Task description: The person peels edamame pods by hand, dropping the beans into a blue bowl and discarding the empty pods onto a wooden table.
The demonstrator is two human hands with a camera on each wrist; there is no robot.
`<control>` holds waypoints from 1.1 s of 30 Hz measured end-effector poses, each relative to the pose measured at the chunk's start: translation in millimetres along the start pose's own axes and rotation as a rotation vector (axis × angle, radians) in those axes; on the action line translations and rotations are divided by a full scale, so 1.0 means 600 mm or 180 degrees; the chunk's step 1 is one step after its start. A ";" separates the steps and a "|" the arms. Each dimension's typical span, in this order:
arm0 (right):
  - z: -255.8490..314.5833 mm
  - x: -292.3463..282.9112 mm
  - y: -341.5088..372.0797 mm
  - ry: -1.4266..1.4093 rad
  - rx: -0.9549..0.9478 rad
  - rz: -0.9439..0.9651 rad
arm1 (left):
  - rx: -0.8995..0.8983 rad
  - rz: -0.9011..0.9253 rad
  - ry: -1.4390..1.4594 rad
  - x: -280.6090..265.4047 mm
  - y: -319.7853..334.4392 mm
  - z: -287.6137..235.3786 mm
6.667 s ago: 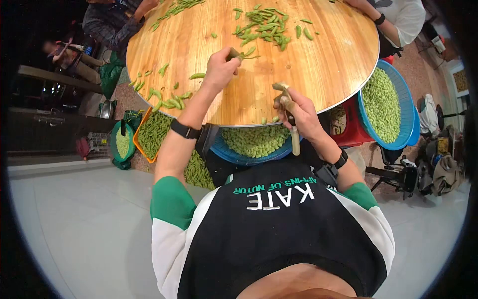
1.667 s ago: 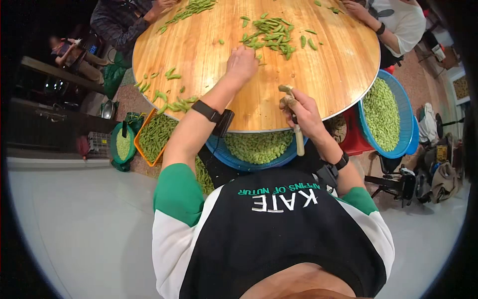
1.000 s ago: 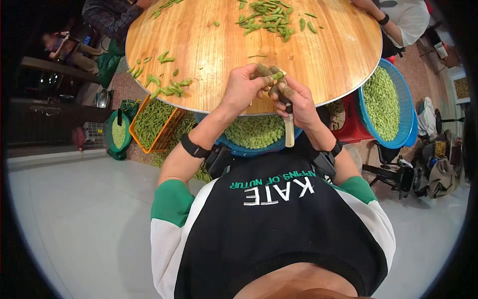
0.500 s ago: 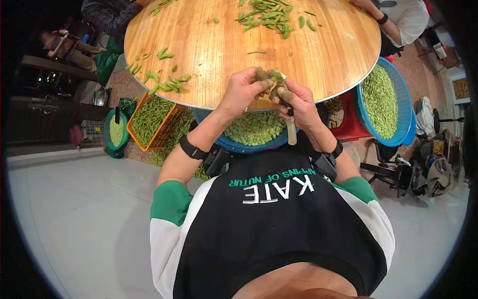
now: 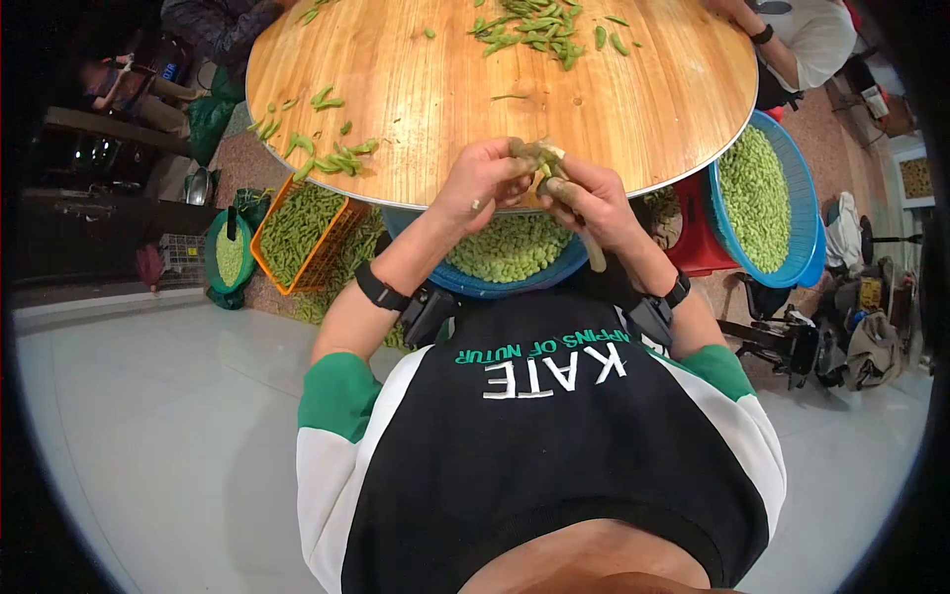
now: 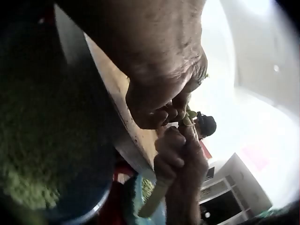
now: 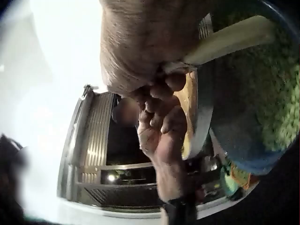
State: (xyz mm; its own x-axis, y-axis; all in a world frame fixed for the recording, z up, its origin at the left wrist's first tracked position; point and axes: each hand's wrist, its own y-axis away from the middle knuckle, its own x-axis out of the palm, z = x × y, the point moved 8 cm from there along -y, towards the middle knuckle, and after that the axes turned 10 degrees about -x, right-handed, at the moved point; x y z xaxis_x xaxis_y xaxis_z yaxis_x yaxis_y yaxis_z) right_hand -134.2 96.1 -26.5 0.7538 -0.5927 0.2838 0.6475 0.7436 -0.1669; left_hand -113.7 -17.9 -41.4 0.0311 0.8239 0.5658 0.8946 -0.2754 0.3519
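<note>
In the head view, both hands meet just above the near edge of the round wooden table (image 5: 416, 119). My left hand (image 5: 477, 183) pinches a green bean pod (image 5: 546, 170) at the fingertips. The right hand (image 5: 601, 210) grips a small knife by its pale handle (image 5: 595, 252), which sticks out below the fist; its blade is hidden. Right thumb and fingers press against the same pod. In the right wrist view the knife handle (image 7: 229, 41) points out over shelled beans (image 7: 276, 103). Below the hands sits a blue basin (image 5: 485, 290) of shelled pale green beans.
A pile of pods (image 5: 534, 30) lies farther back on the table, with more pods (image 5: 336, 160) at the left edge. An orange crate (image 5: 297, 289) of pods stands left, a blue basket (image 5: 800, 198) of shelled beans right. Other people sit across the table.
The left hand reached toward the pile, then came back to the right hand with a pod. Over the last half second the knife handle has swung to the right as the hands work the pod.
</note>
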 end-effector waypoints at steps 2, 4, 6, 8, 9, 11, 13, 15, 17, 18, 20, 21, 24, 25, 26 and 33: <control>0.003 0.002 0.001 -0.0119 -0.0058 -0.0124 | 0.0276 -0.0413 -0.0428 0.004 0.012 -0.013; 0.000 0.006 0.002 -0.0260 -0.0111 -0.0270 | 0.0253 -0.0501 -0.0423 -0.004 0.013 -0.008; -0.001 -0.013 0.003 0.0117 -0.0292 -0.0820 | 0.0243 -0.0571 -0.0435 -0.005 0.014 -0.008; -0.002 -0.010 -0.003 0.0274 -0.0273 -0.0812 | 0.0241 -0.0363 -0.0277 0.010 0.020 -0.005; -0.003 -0.009 -0.005 0.0436 -0.0243 -0.0796 | 0.0250 -0.0368 -0.0280 0.010 0.023 -0.004; -0.012 -0.013 -0.003 0.0471 -0.0141 -0.0655 | 0.0186 -0.0641 -0.0446 -0.003 0.027 -0.007; -0.013 -0.011 0.001 0.0393 0.0077 -0.0431 | 0.0663 -0.1006 -0.1886 -0.007 0.067 -0.058; -0.002 -0.022 0.011 0.0395 0.0163 -0.0530 | 0.1774 -0.1759 -0.4215 -0.002 0.124 -0.126; 0.007 -0.046 0.010 0.0648 0.0069 -0.0638 | 0.2064 -0.2593 -0.5507 -0.021 0.171 -0.168; 0.010 -0.056 0.011 0.0893 -0.0008 -0.0745 | 0.1343 -0.3121 -0.6097 -0.049 0.178 -0.184; 0.020 -0.048 0.003 0.1477 -0.0414 -0.0587 | 0.1547 -0.3237 -0.6380 -0.070 0.179 -0.206; 0.034 -0.037 -0.003 0.2079 -0.0829 -0.0427 | 0.1779 -0.3353 -0.6645 -0.073 0.172 -0.216; 0.050 0.037 -0.010 0.3071 -0.1379 0.0064 | 0.1901 -0.2505 -0.5604 -0.077 0.092 -0.223; 0.045 0.055 -0.011 0.3374 -0.1385 0.0243 | 0.1726 -0.2101 -0.5093 -0.077 0.053 -0.219; 0.044 0.057 -0.010 0.3397 -0.1398 0.0225 | 0.1889 -0.1977 -0.4964 -0.072 0.016 -0.223; 0.010 0.047 0.012 0.2603 -0.0717 0.0944 | 0.2585 -0.1503 -0.5607 0.046 -0.198 -0.219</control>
State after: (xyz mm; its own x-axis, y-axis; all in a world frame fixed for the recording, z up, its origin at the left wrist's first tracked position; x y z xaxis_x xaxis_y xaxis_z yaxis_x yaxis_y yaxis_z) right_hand -109.1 86.7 -14.3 0.6820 -0.4853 -0.5471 0.3553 0.8737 -0.3321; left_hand -277.8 -27.6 30.5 -0.3544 0.3821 -0.8535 0.9023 -0.1000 -0.4194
